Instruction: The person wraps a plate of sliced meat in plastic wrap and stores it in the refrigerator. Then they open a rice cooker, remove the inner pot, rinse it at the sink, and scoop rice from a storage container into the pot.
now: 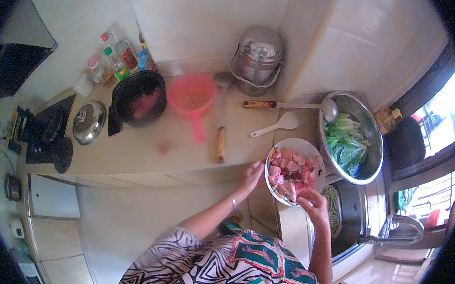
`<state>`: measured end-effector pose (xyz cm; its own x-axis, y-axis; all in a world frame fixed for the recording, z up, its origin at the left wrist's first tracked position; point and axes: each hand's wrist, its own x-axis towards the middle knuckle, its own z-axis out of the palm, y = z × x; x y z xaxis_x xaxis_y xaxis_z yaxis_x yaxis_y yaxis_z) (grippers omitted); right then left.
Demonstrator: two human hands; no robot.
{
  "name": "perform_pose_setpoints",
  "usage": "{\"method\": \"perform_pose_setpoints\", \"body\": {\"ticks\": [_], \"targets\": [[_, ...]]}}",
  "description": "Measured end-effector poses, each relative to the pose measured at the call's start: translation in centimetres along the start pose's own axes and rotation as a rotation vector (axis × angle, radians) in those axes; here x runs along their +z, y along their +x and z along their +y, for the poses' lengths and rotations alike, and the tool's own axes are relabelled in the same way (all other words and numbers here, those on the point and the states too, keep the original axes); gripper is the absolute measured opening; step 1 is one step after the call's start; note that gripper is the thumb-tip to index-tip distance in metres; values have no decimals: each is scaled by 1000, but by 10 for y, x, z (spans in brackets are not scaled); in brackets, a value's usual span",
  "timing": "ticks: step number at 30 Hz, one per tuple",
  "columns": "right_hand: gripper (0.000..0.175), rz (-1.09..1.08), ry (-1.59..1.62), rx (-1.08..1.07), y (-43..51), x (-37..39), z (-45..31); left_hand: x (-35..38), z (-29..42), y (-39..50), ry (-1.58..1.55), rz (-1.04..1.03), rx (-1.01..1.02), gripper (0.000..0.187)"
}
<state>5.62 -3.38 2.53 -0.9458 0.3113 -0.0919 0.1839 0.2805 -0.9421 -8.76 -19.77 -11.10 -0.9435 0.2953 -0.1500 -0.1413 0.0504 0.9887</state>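
A white bowl (320,179) with a patterned rim holds pieces of raw pink meat (299,159) and several dark red pieces (291,175), perhaps dried dates. It sits at the inner corner of the counter, close before me. My left hand (251,180) is beside the bowl's left rim, its fingers stretched out and holding nothing that I can see. Over the near right rim, the bent fingers of my right hand (313,203) reach to the meat. Whether they pinch a piece or the rim is hidden.
Around the bowl are a white rice paddle (278,124), a metal ladle (297,105), a wooden-handled tool (221,144), and a steel basin of leafy greens (345,146). Farther left stand a pink strainer (192,94) and a black pot (139,98). The sink (350,225) is at right.
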Motion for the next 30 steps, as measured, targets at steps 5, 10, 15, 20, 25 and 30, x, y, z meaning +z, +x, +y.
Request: {"method": "perform_pose_setpoints", "body": {"ticks": [5,10,15,20,25,30], "targets": [[7,-3,220,214,-24,-12,13,-93,-22,-59,-212,-152,-248,27],[4,137,-602,-314,-68,20,32,-182,-110,-162,-64,204,-390,14],[6,-70,-471,-234,-117,66,53,-294,-212,-320,501,256,-669,14],[10,-371,-493,-411,-170,108,72,-350,-229,-457,597,362,-759,16],[13,-475,-424,-307,-196,152,70,-360,-220,-501,-179,767,-893,27],[16,-560,-460,-411,-180,210,53,-386,-241,-483,-220,713,-459,34]]}}
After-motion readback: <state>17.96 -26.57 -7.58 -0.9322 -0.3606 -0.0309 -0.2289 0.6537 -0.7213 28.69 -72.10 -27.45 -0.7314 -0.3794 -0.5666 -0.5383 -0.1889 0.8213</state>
